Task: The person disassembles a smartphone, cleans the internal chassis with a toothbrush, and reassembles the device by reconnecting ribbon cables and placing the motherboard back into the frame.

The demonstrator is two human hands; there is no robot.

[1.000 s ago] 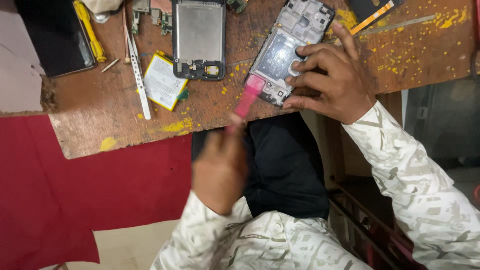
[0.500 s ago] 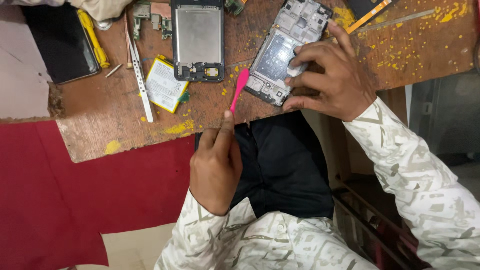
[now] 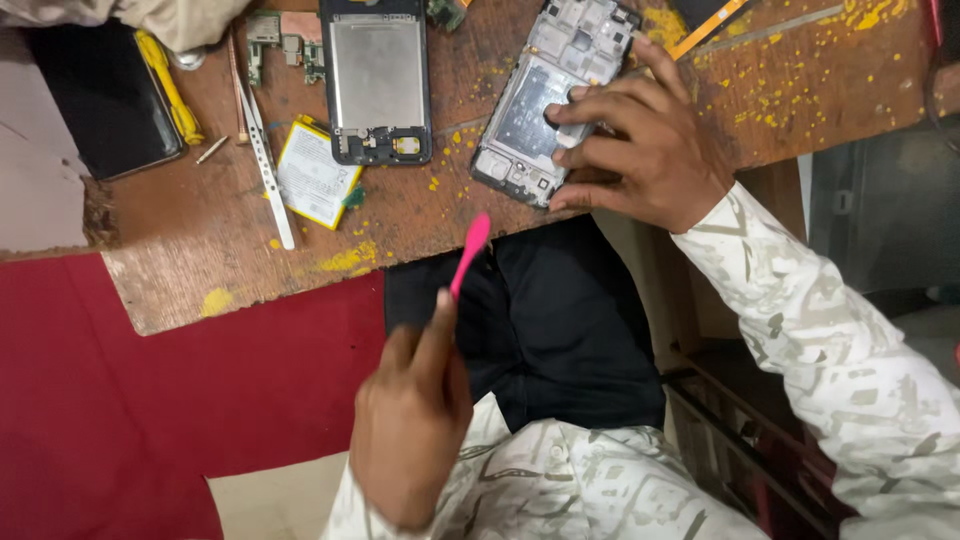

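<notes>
since half a second back the left hand [image 3: 412, 425] has dropped lower in the frame and pulled off the bench, so the pink pry tool [image 3: 469, 254] it pinches between thumb and fingers now points up at the table edge with its tip just short of the opened phone frame [image 3: 535, 110]. a second ago that tip was right against the phone's lower corner. right hand [image 3: 640, 150] hasn't really shifted, fingers spread and pressed down on the right side of the phone frame, holding it flat near the upper middle of the frame.

head view, rest of it: worn wooden bench [image 3: 180, 270] along the top, speckled with yellow crumbs and smears. second phone back shell [image 3: 378, 85] lies upper centre, well apart from the hands, with a white and yellow battery [image 3: 315, 180] just left of it and white tweezers [image 3: 265, 165] beside that. small green circuit board [image 3: 280, 40] at the top edge, yellow-handled tool [image 3: 170, 85] lying on a dark slab [image 3: 95, 110] upper left. red surface [image 3: 120, 400] fills the lower left under the bench. camo-pattern sleeves on both arms, dark trousers in the middle.
</notes>
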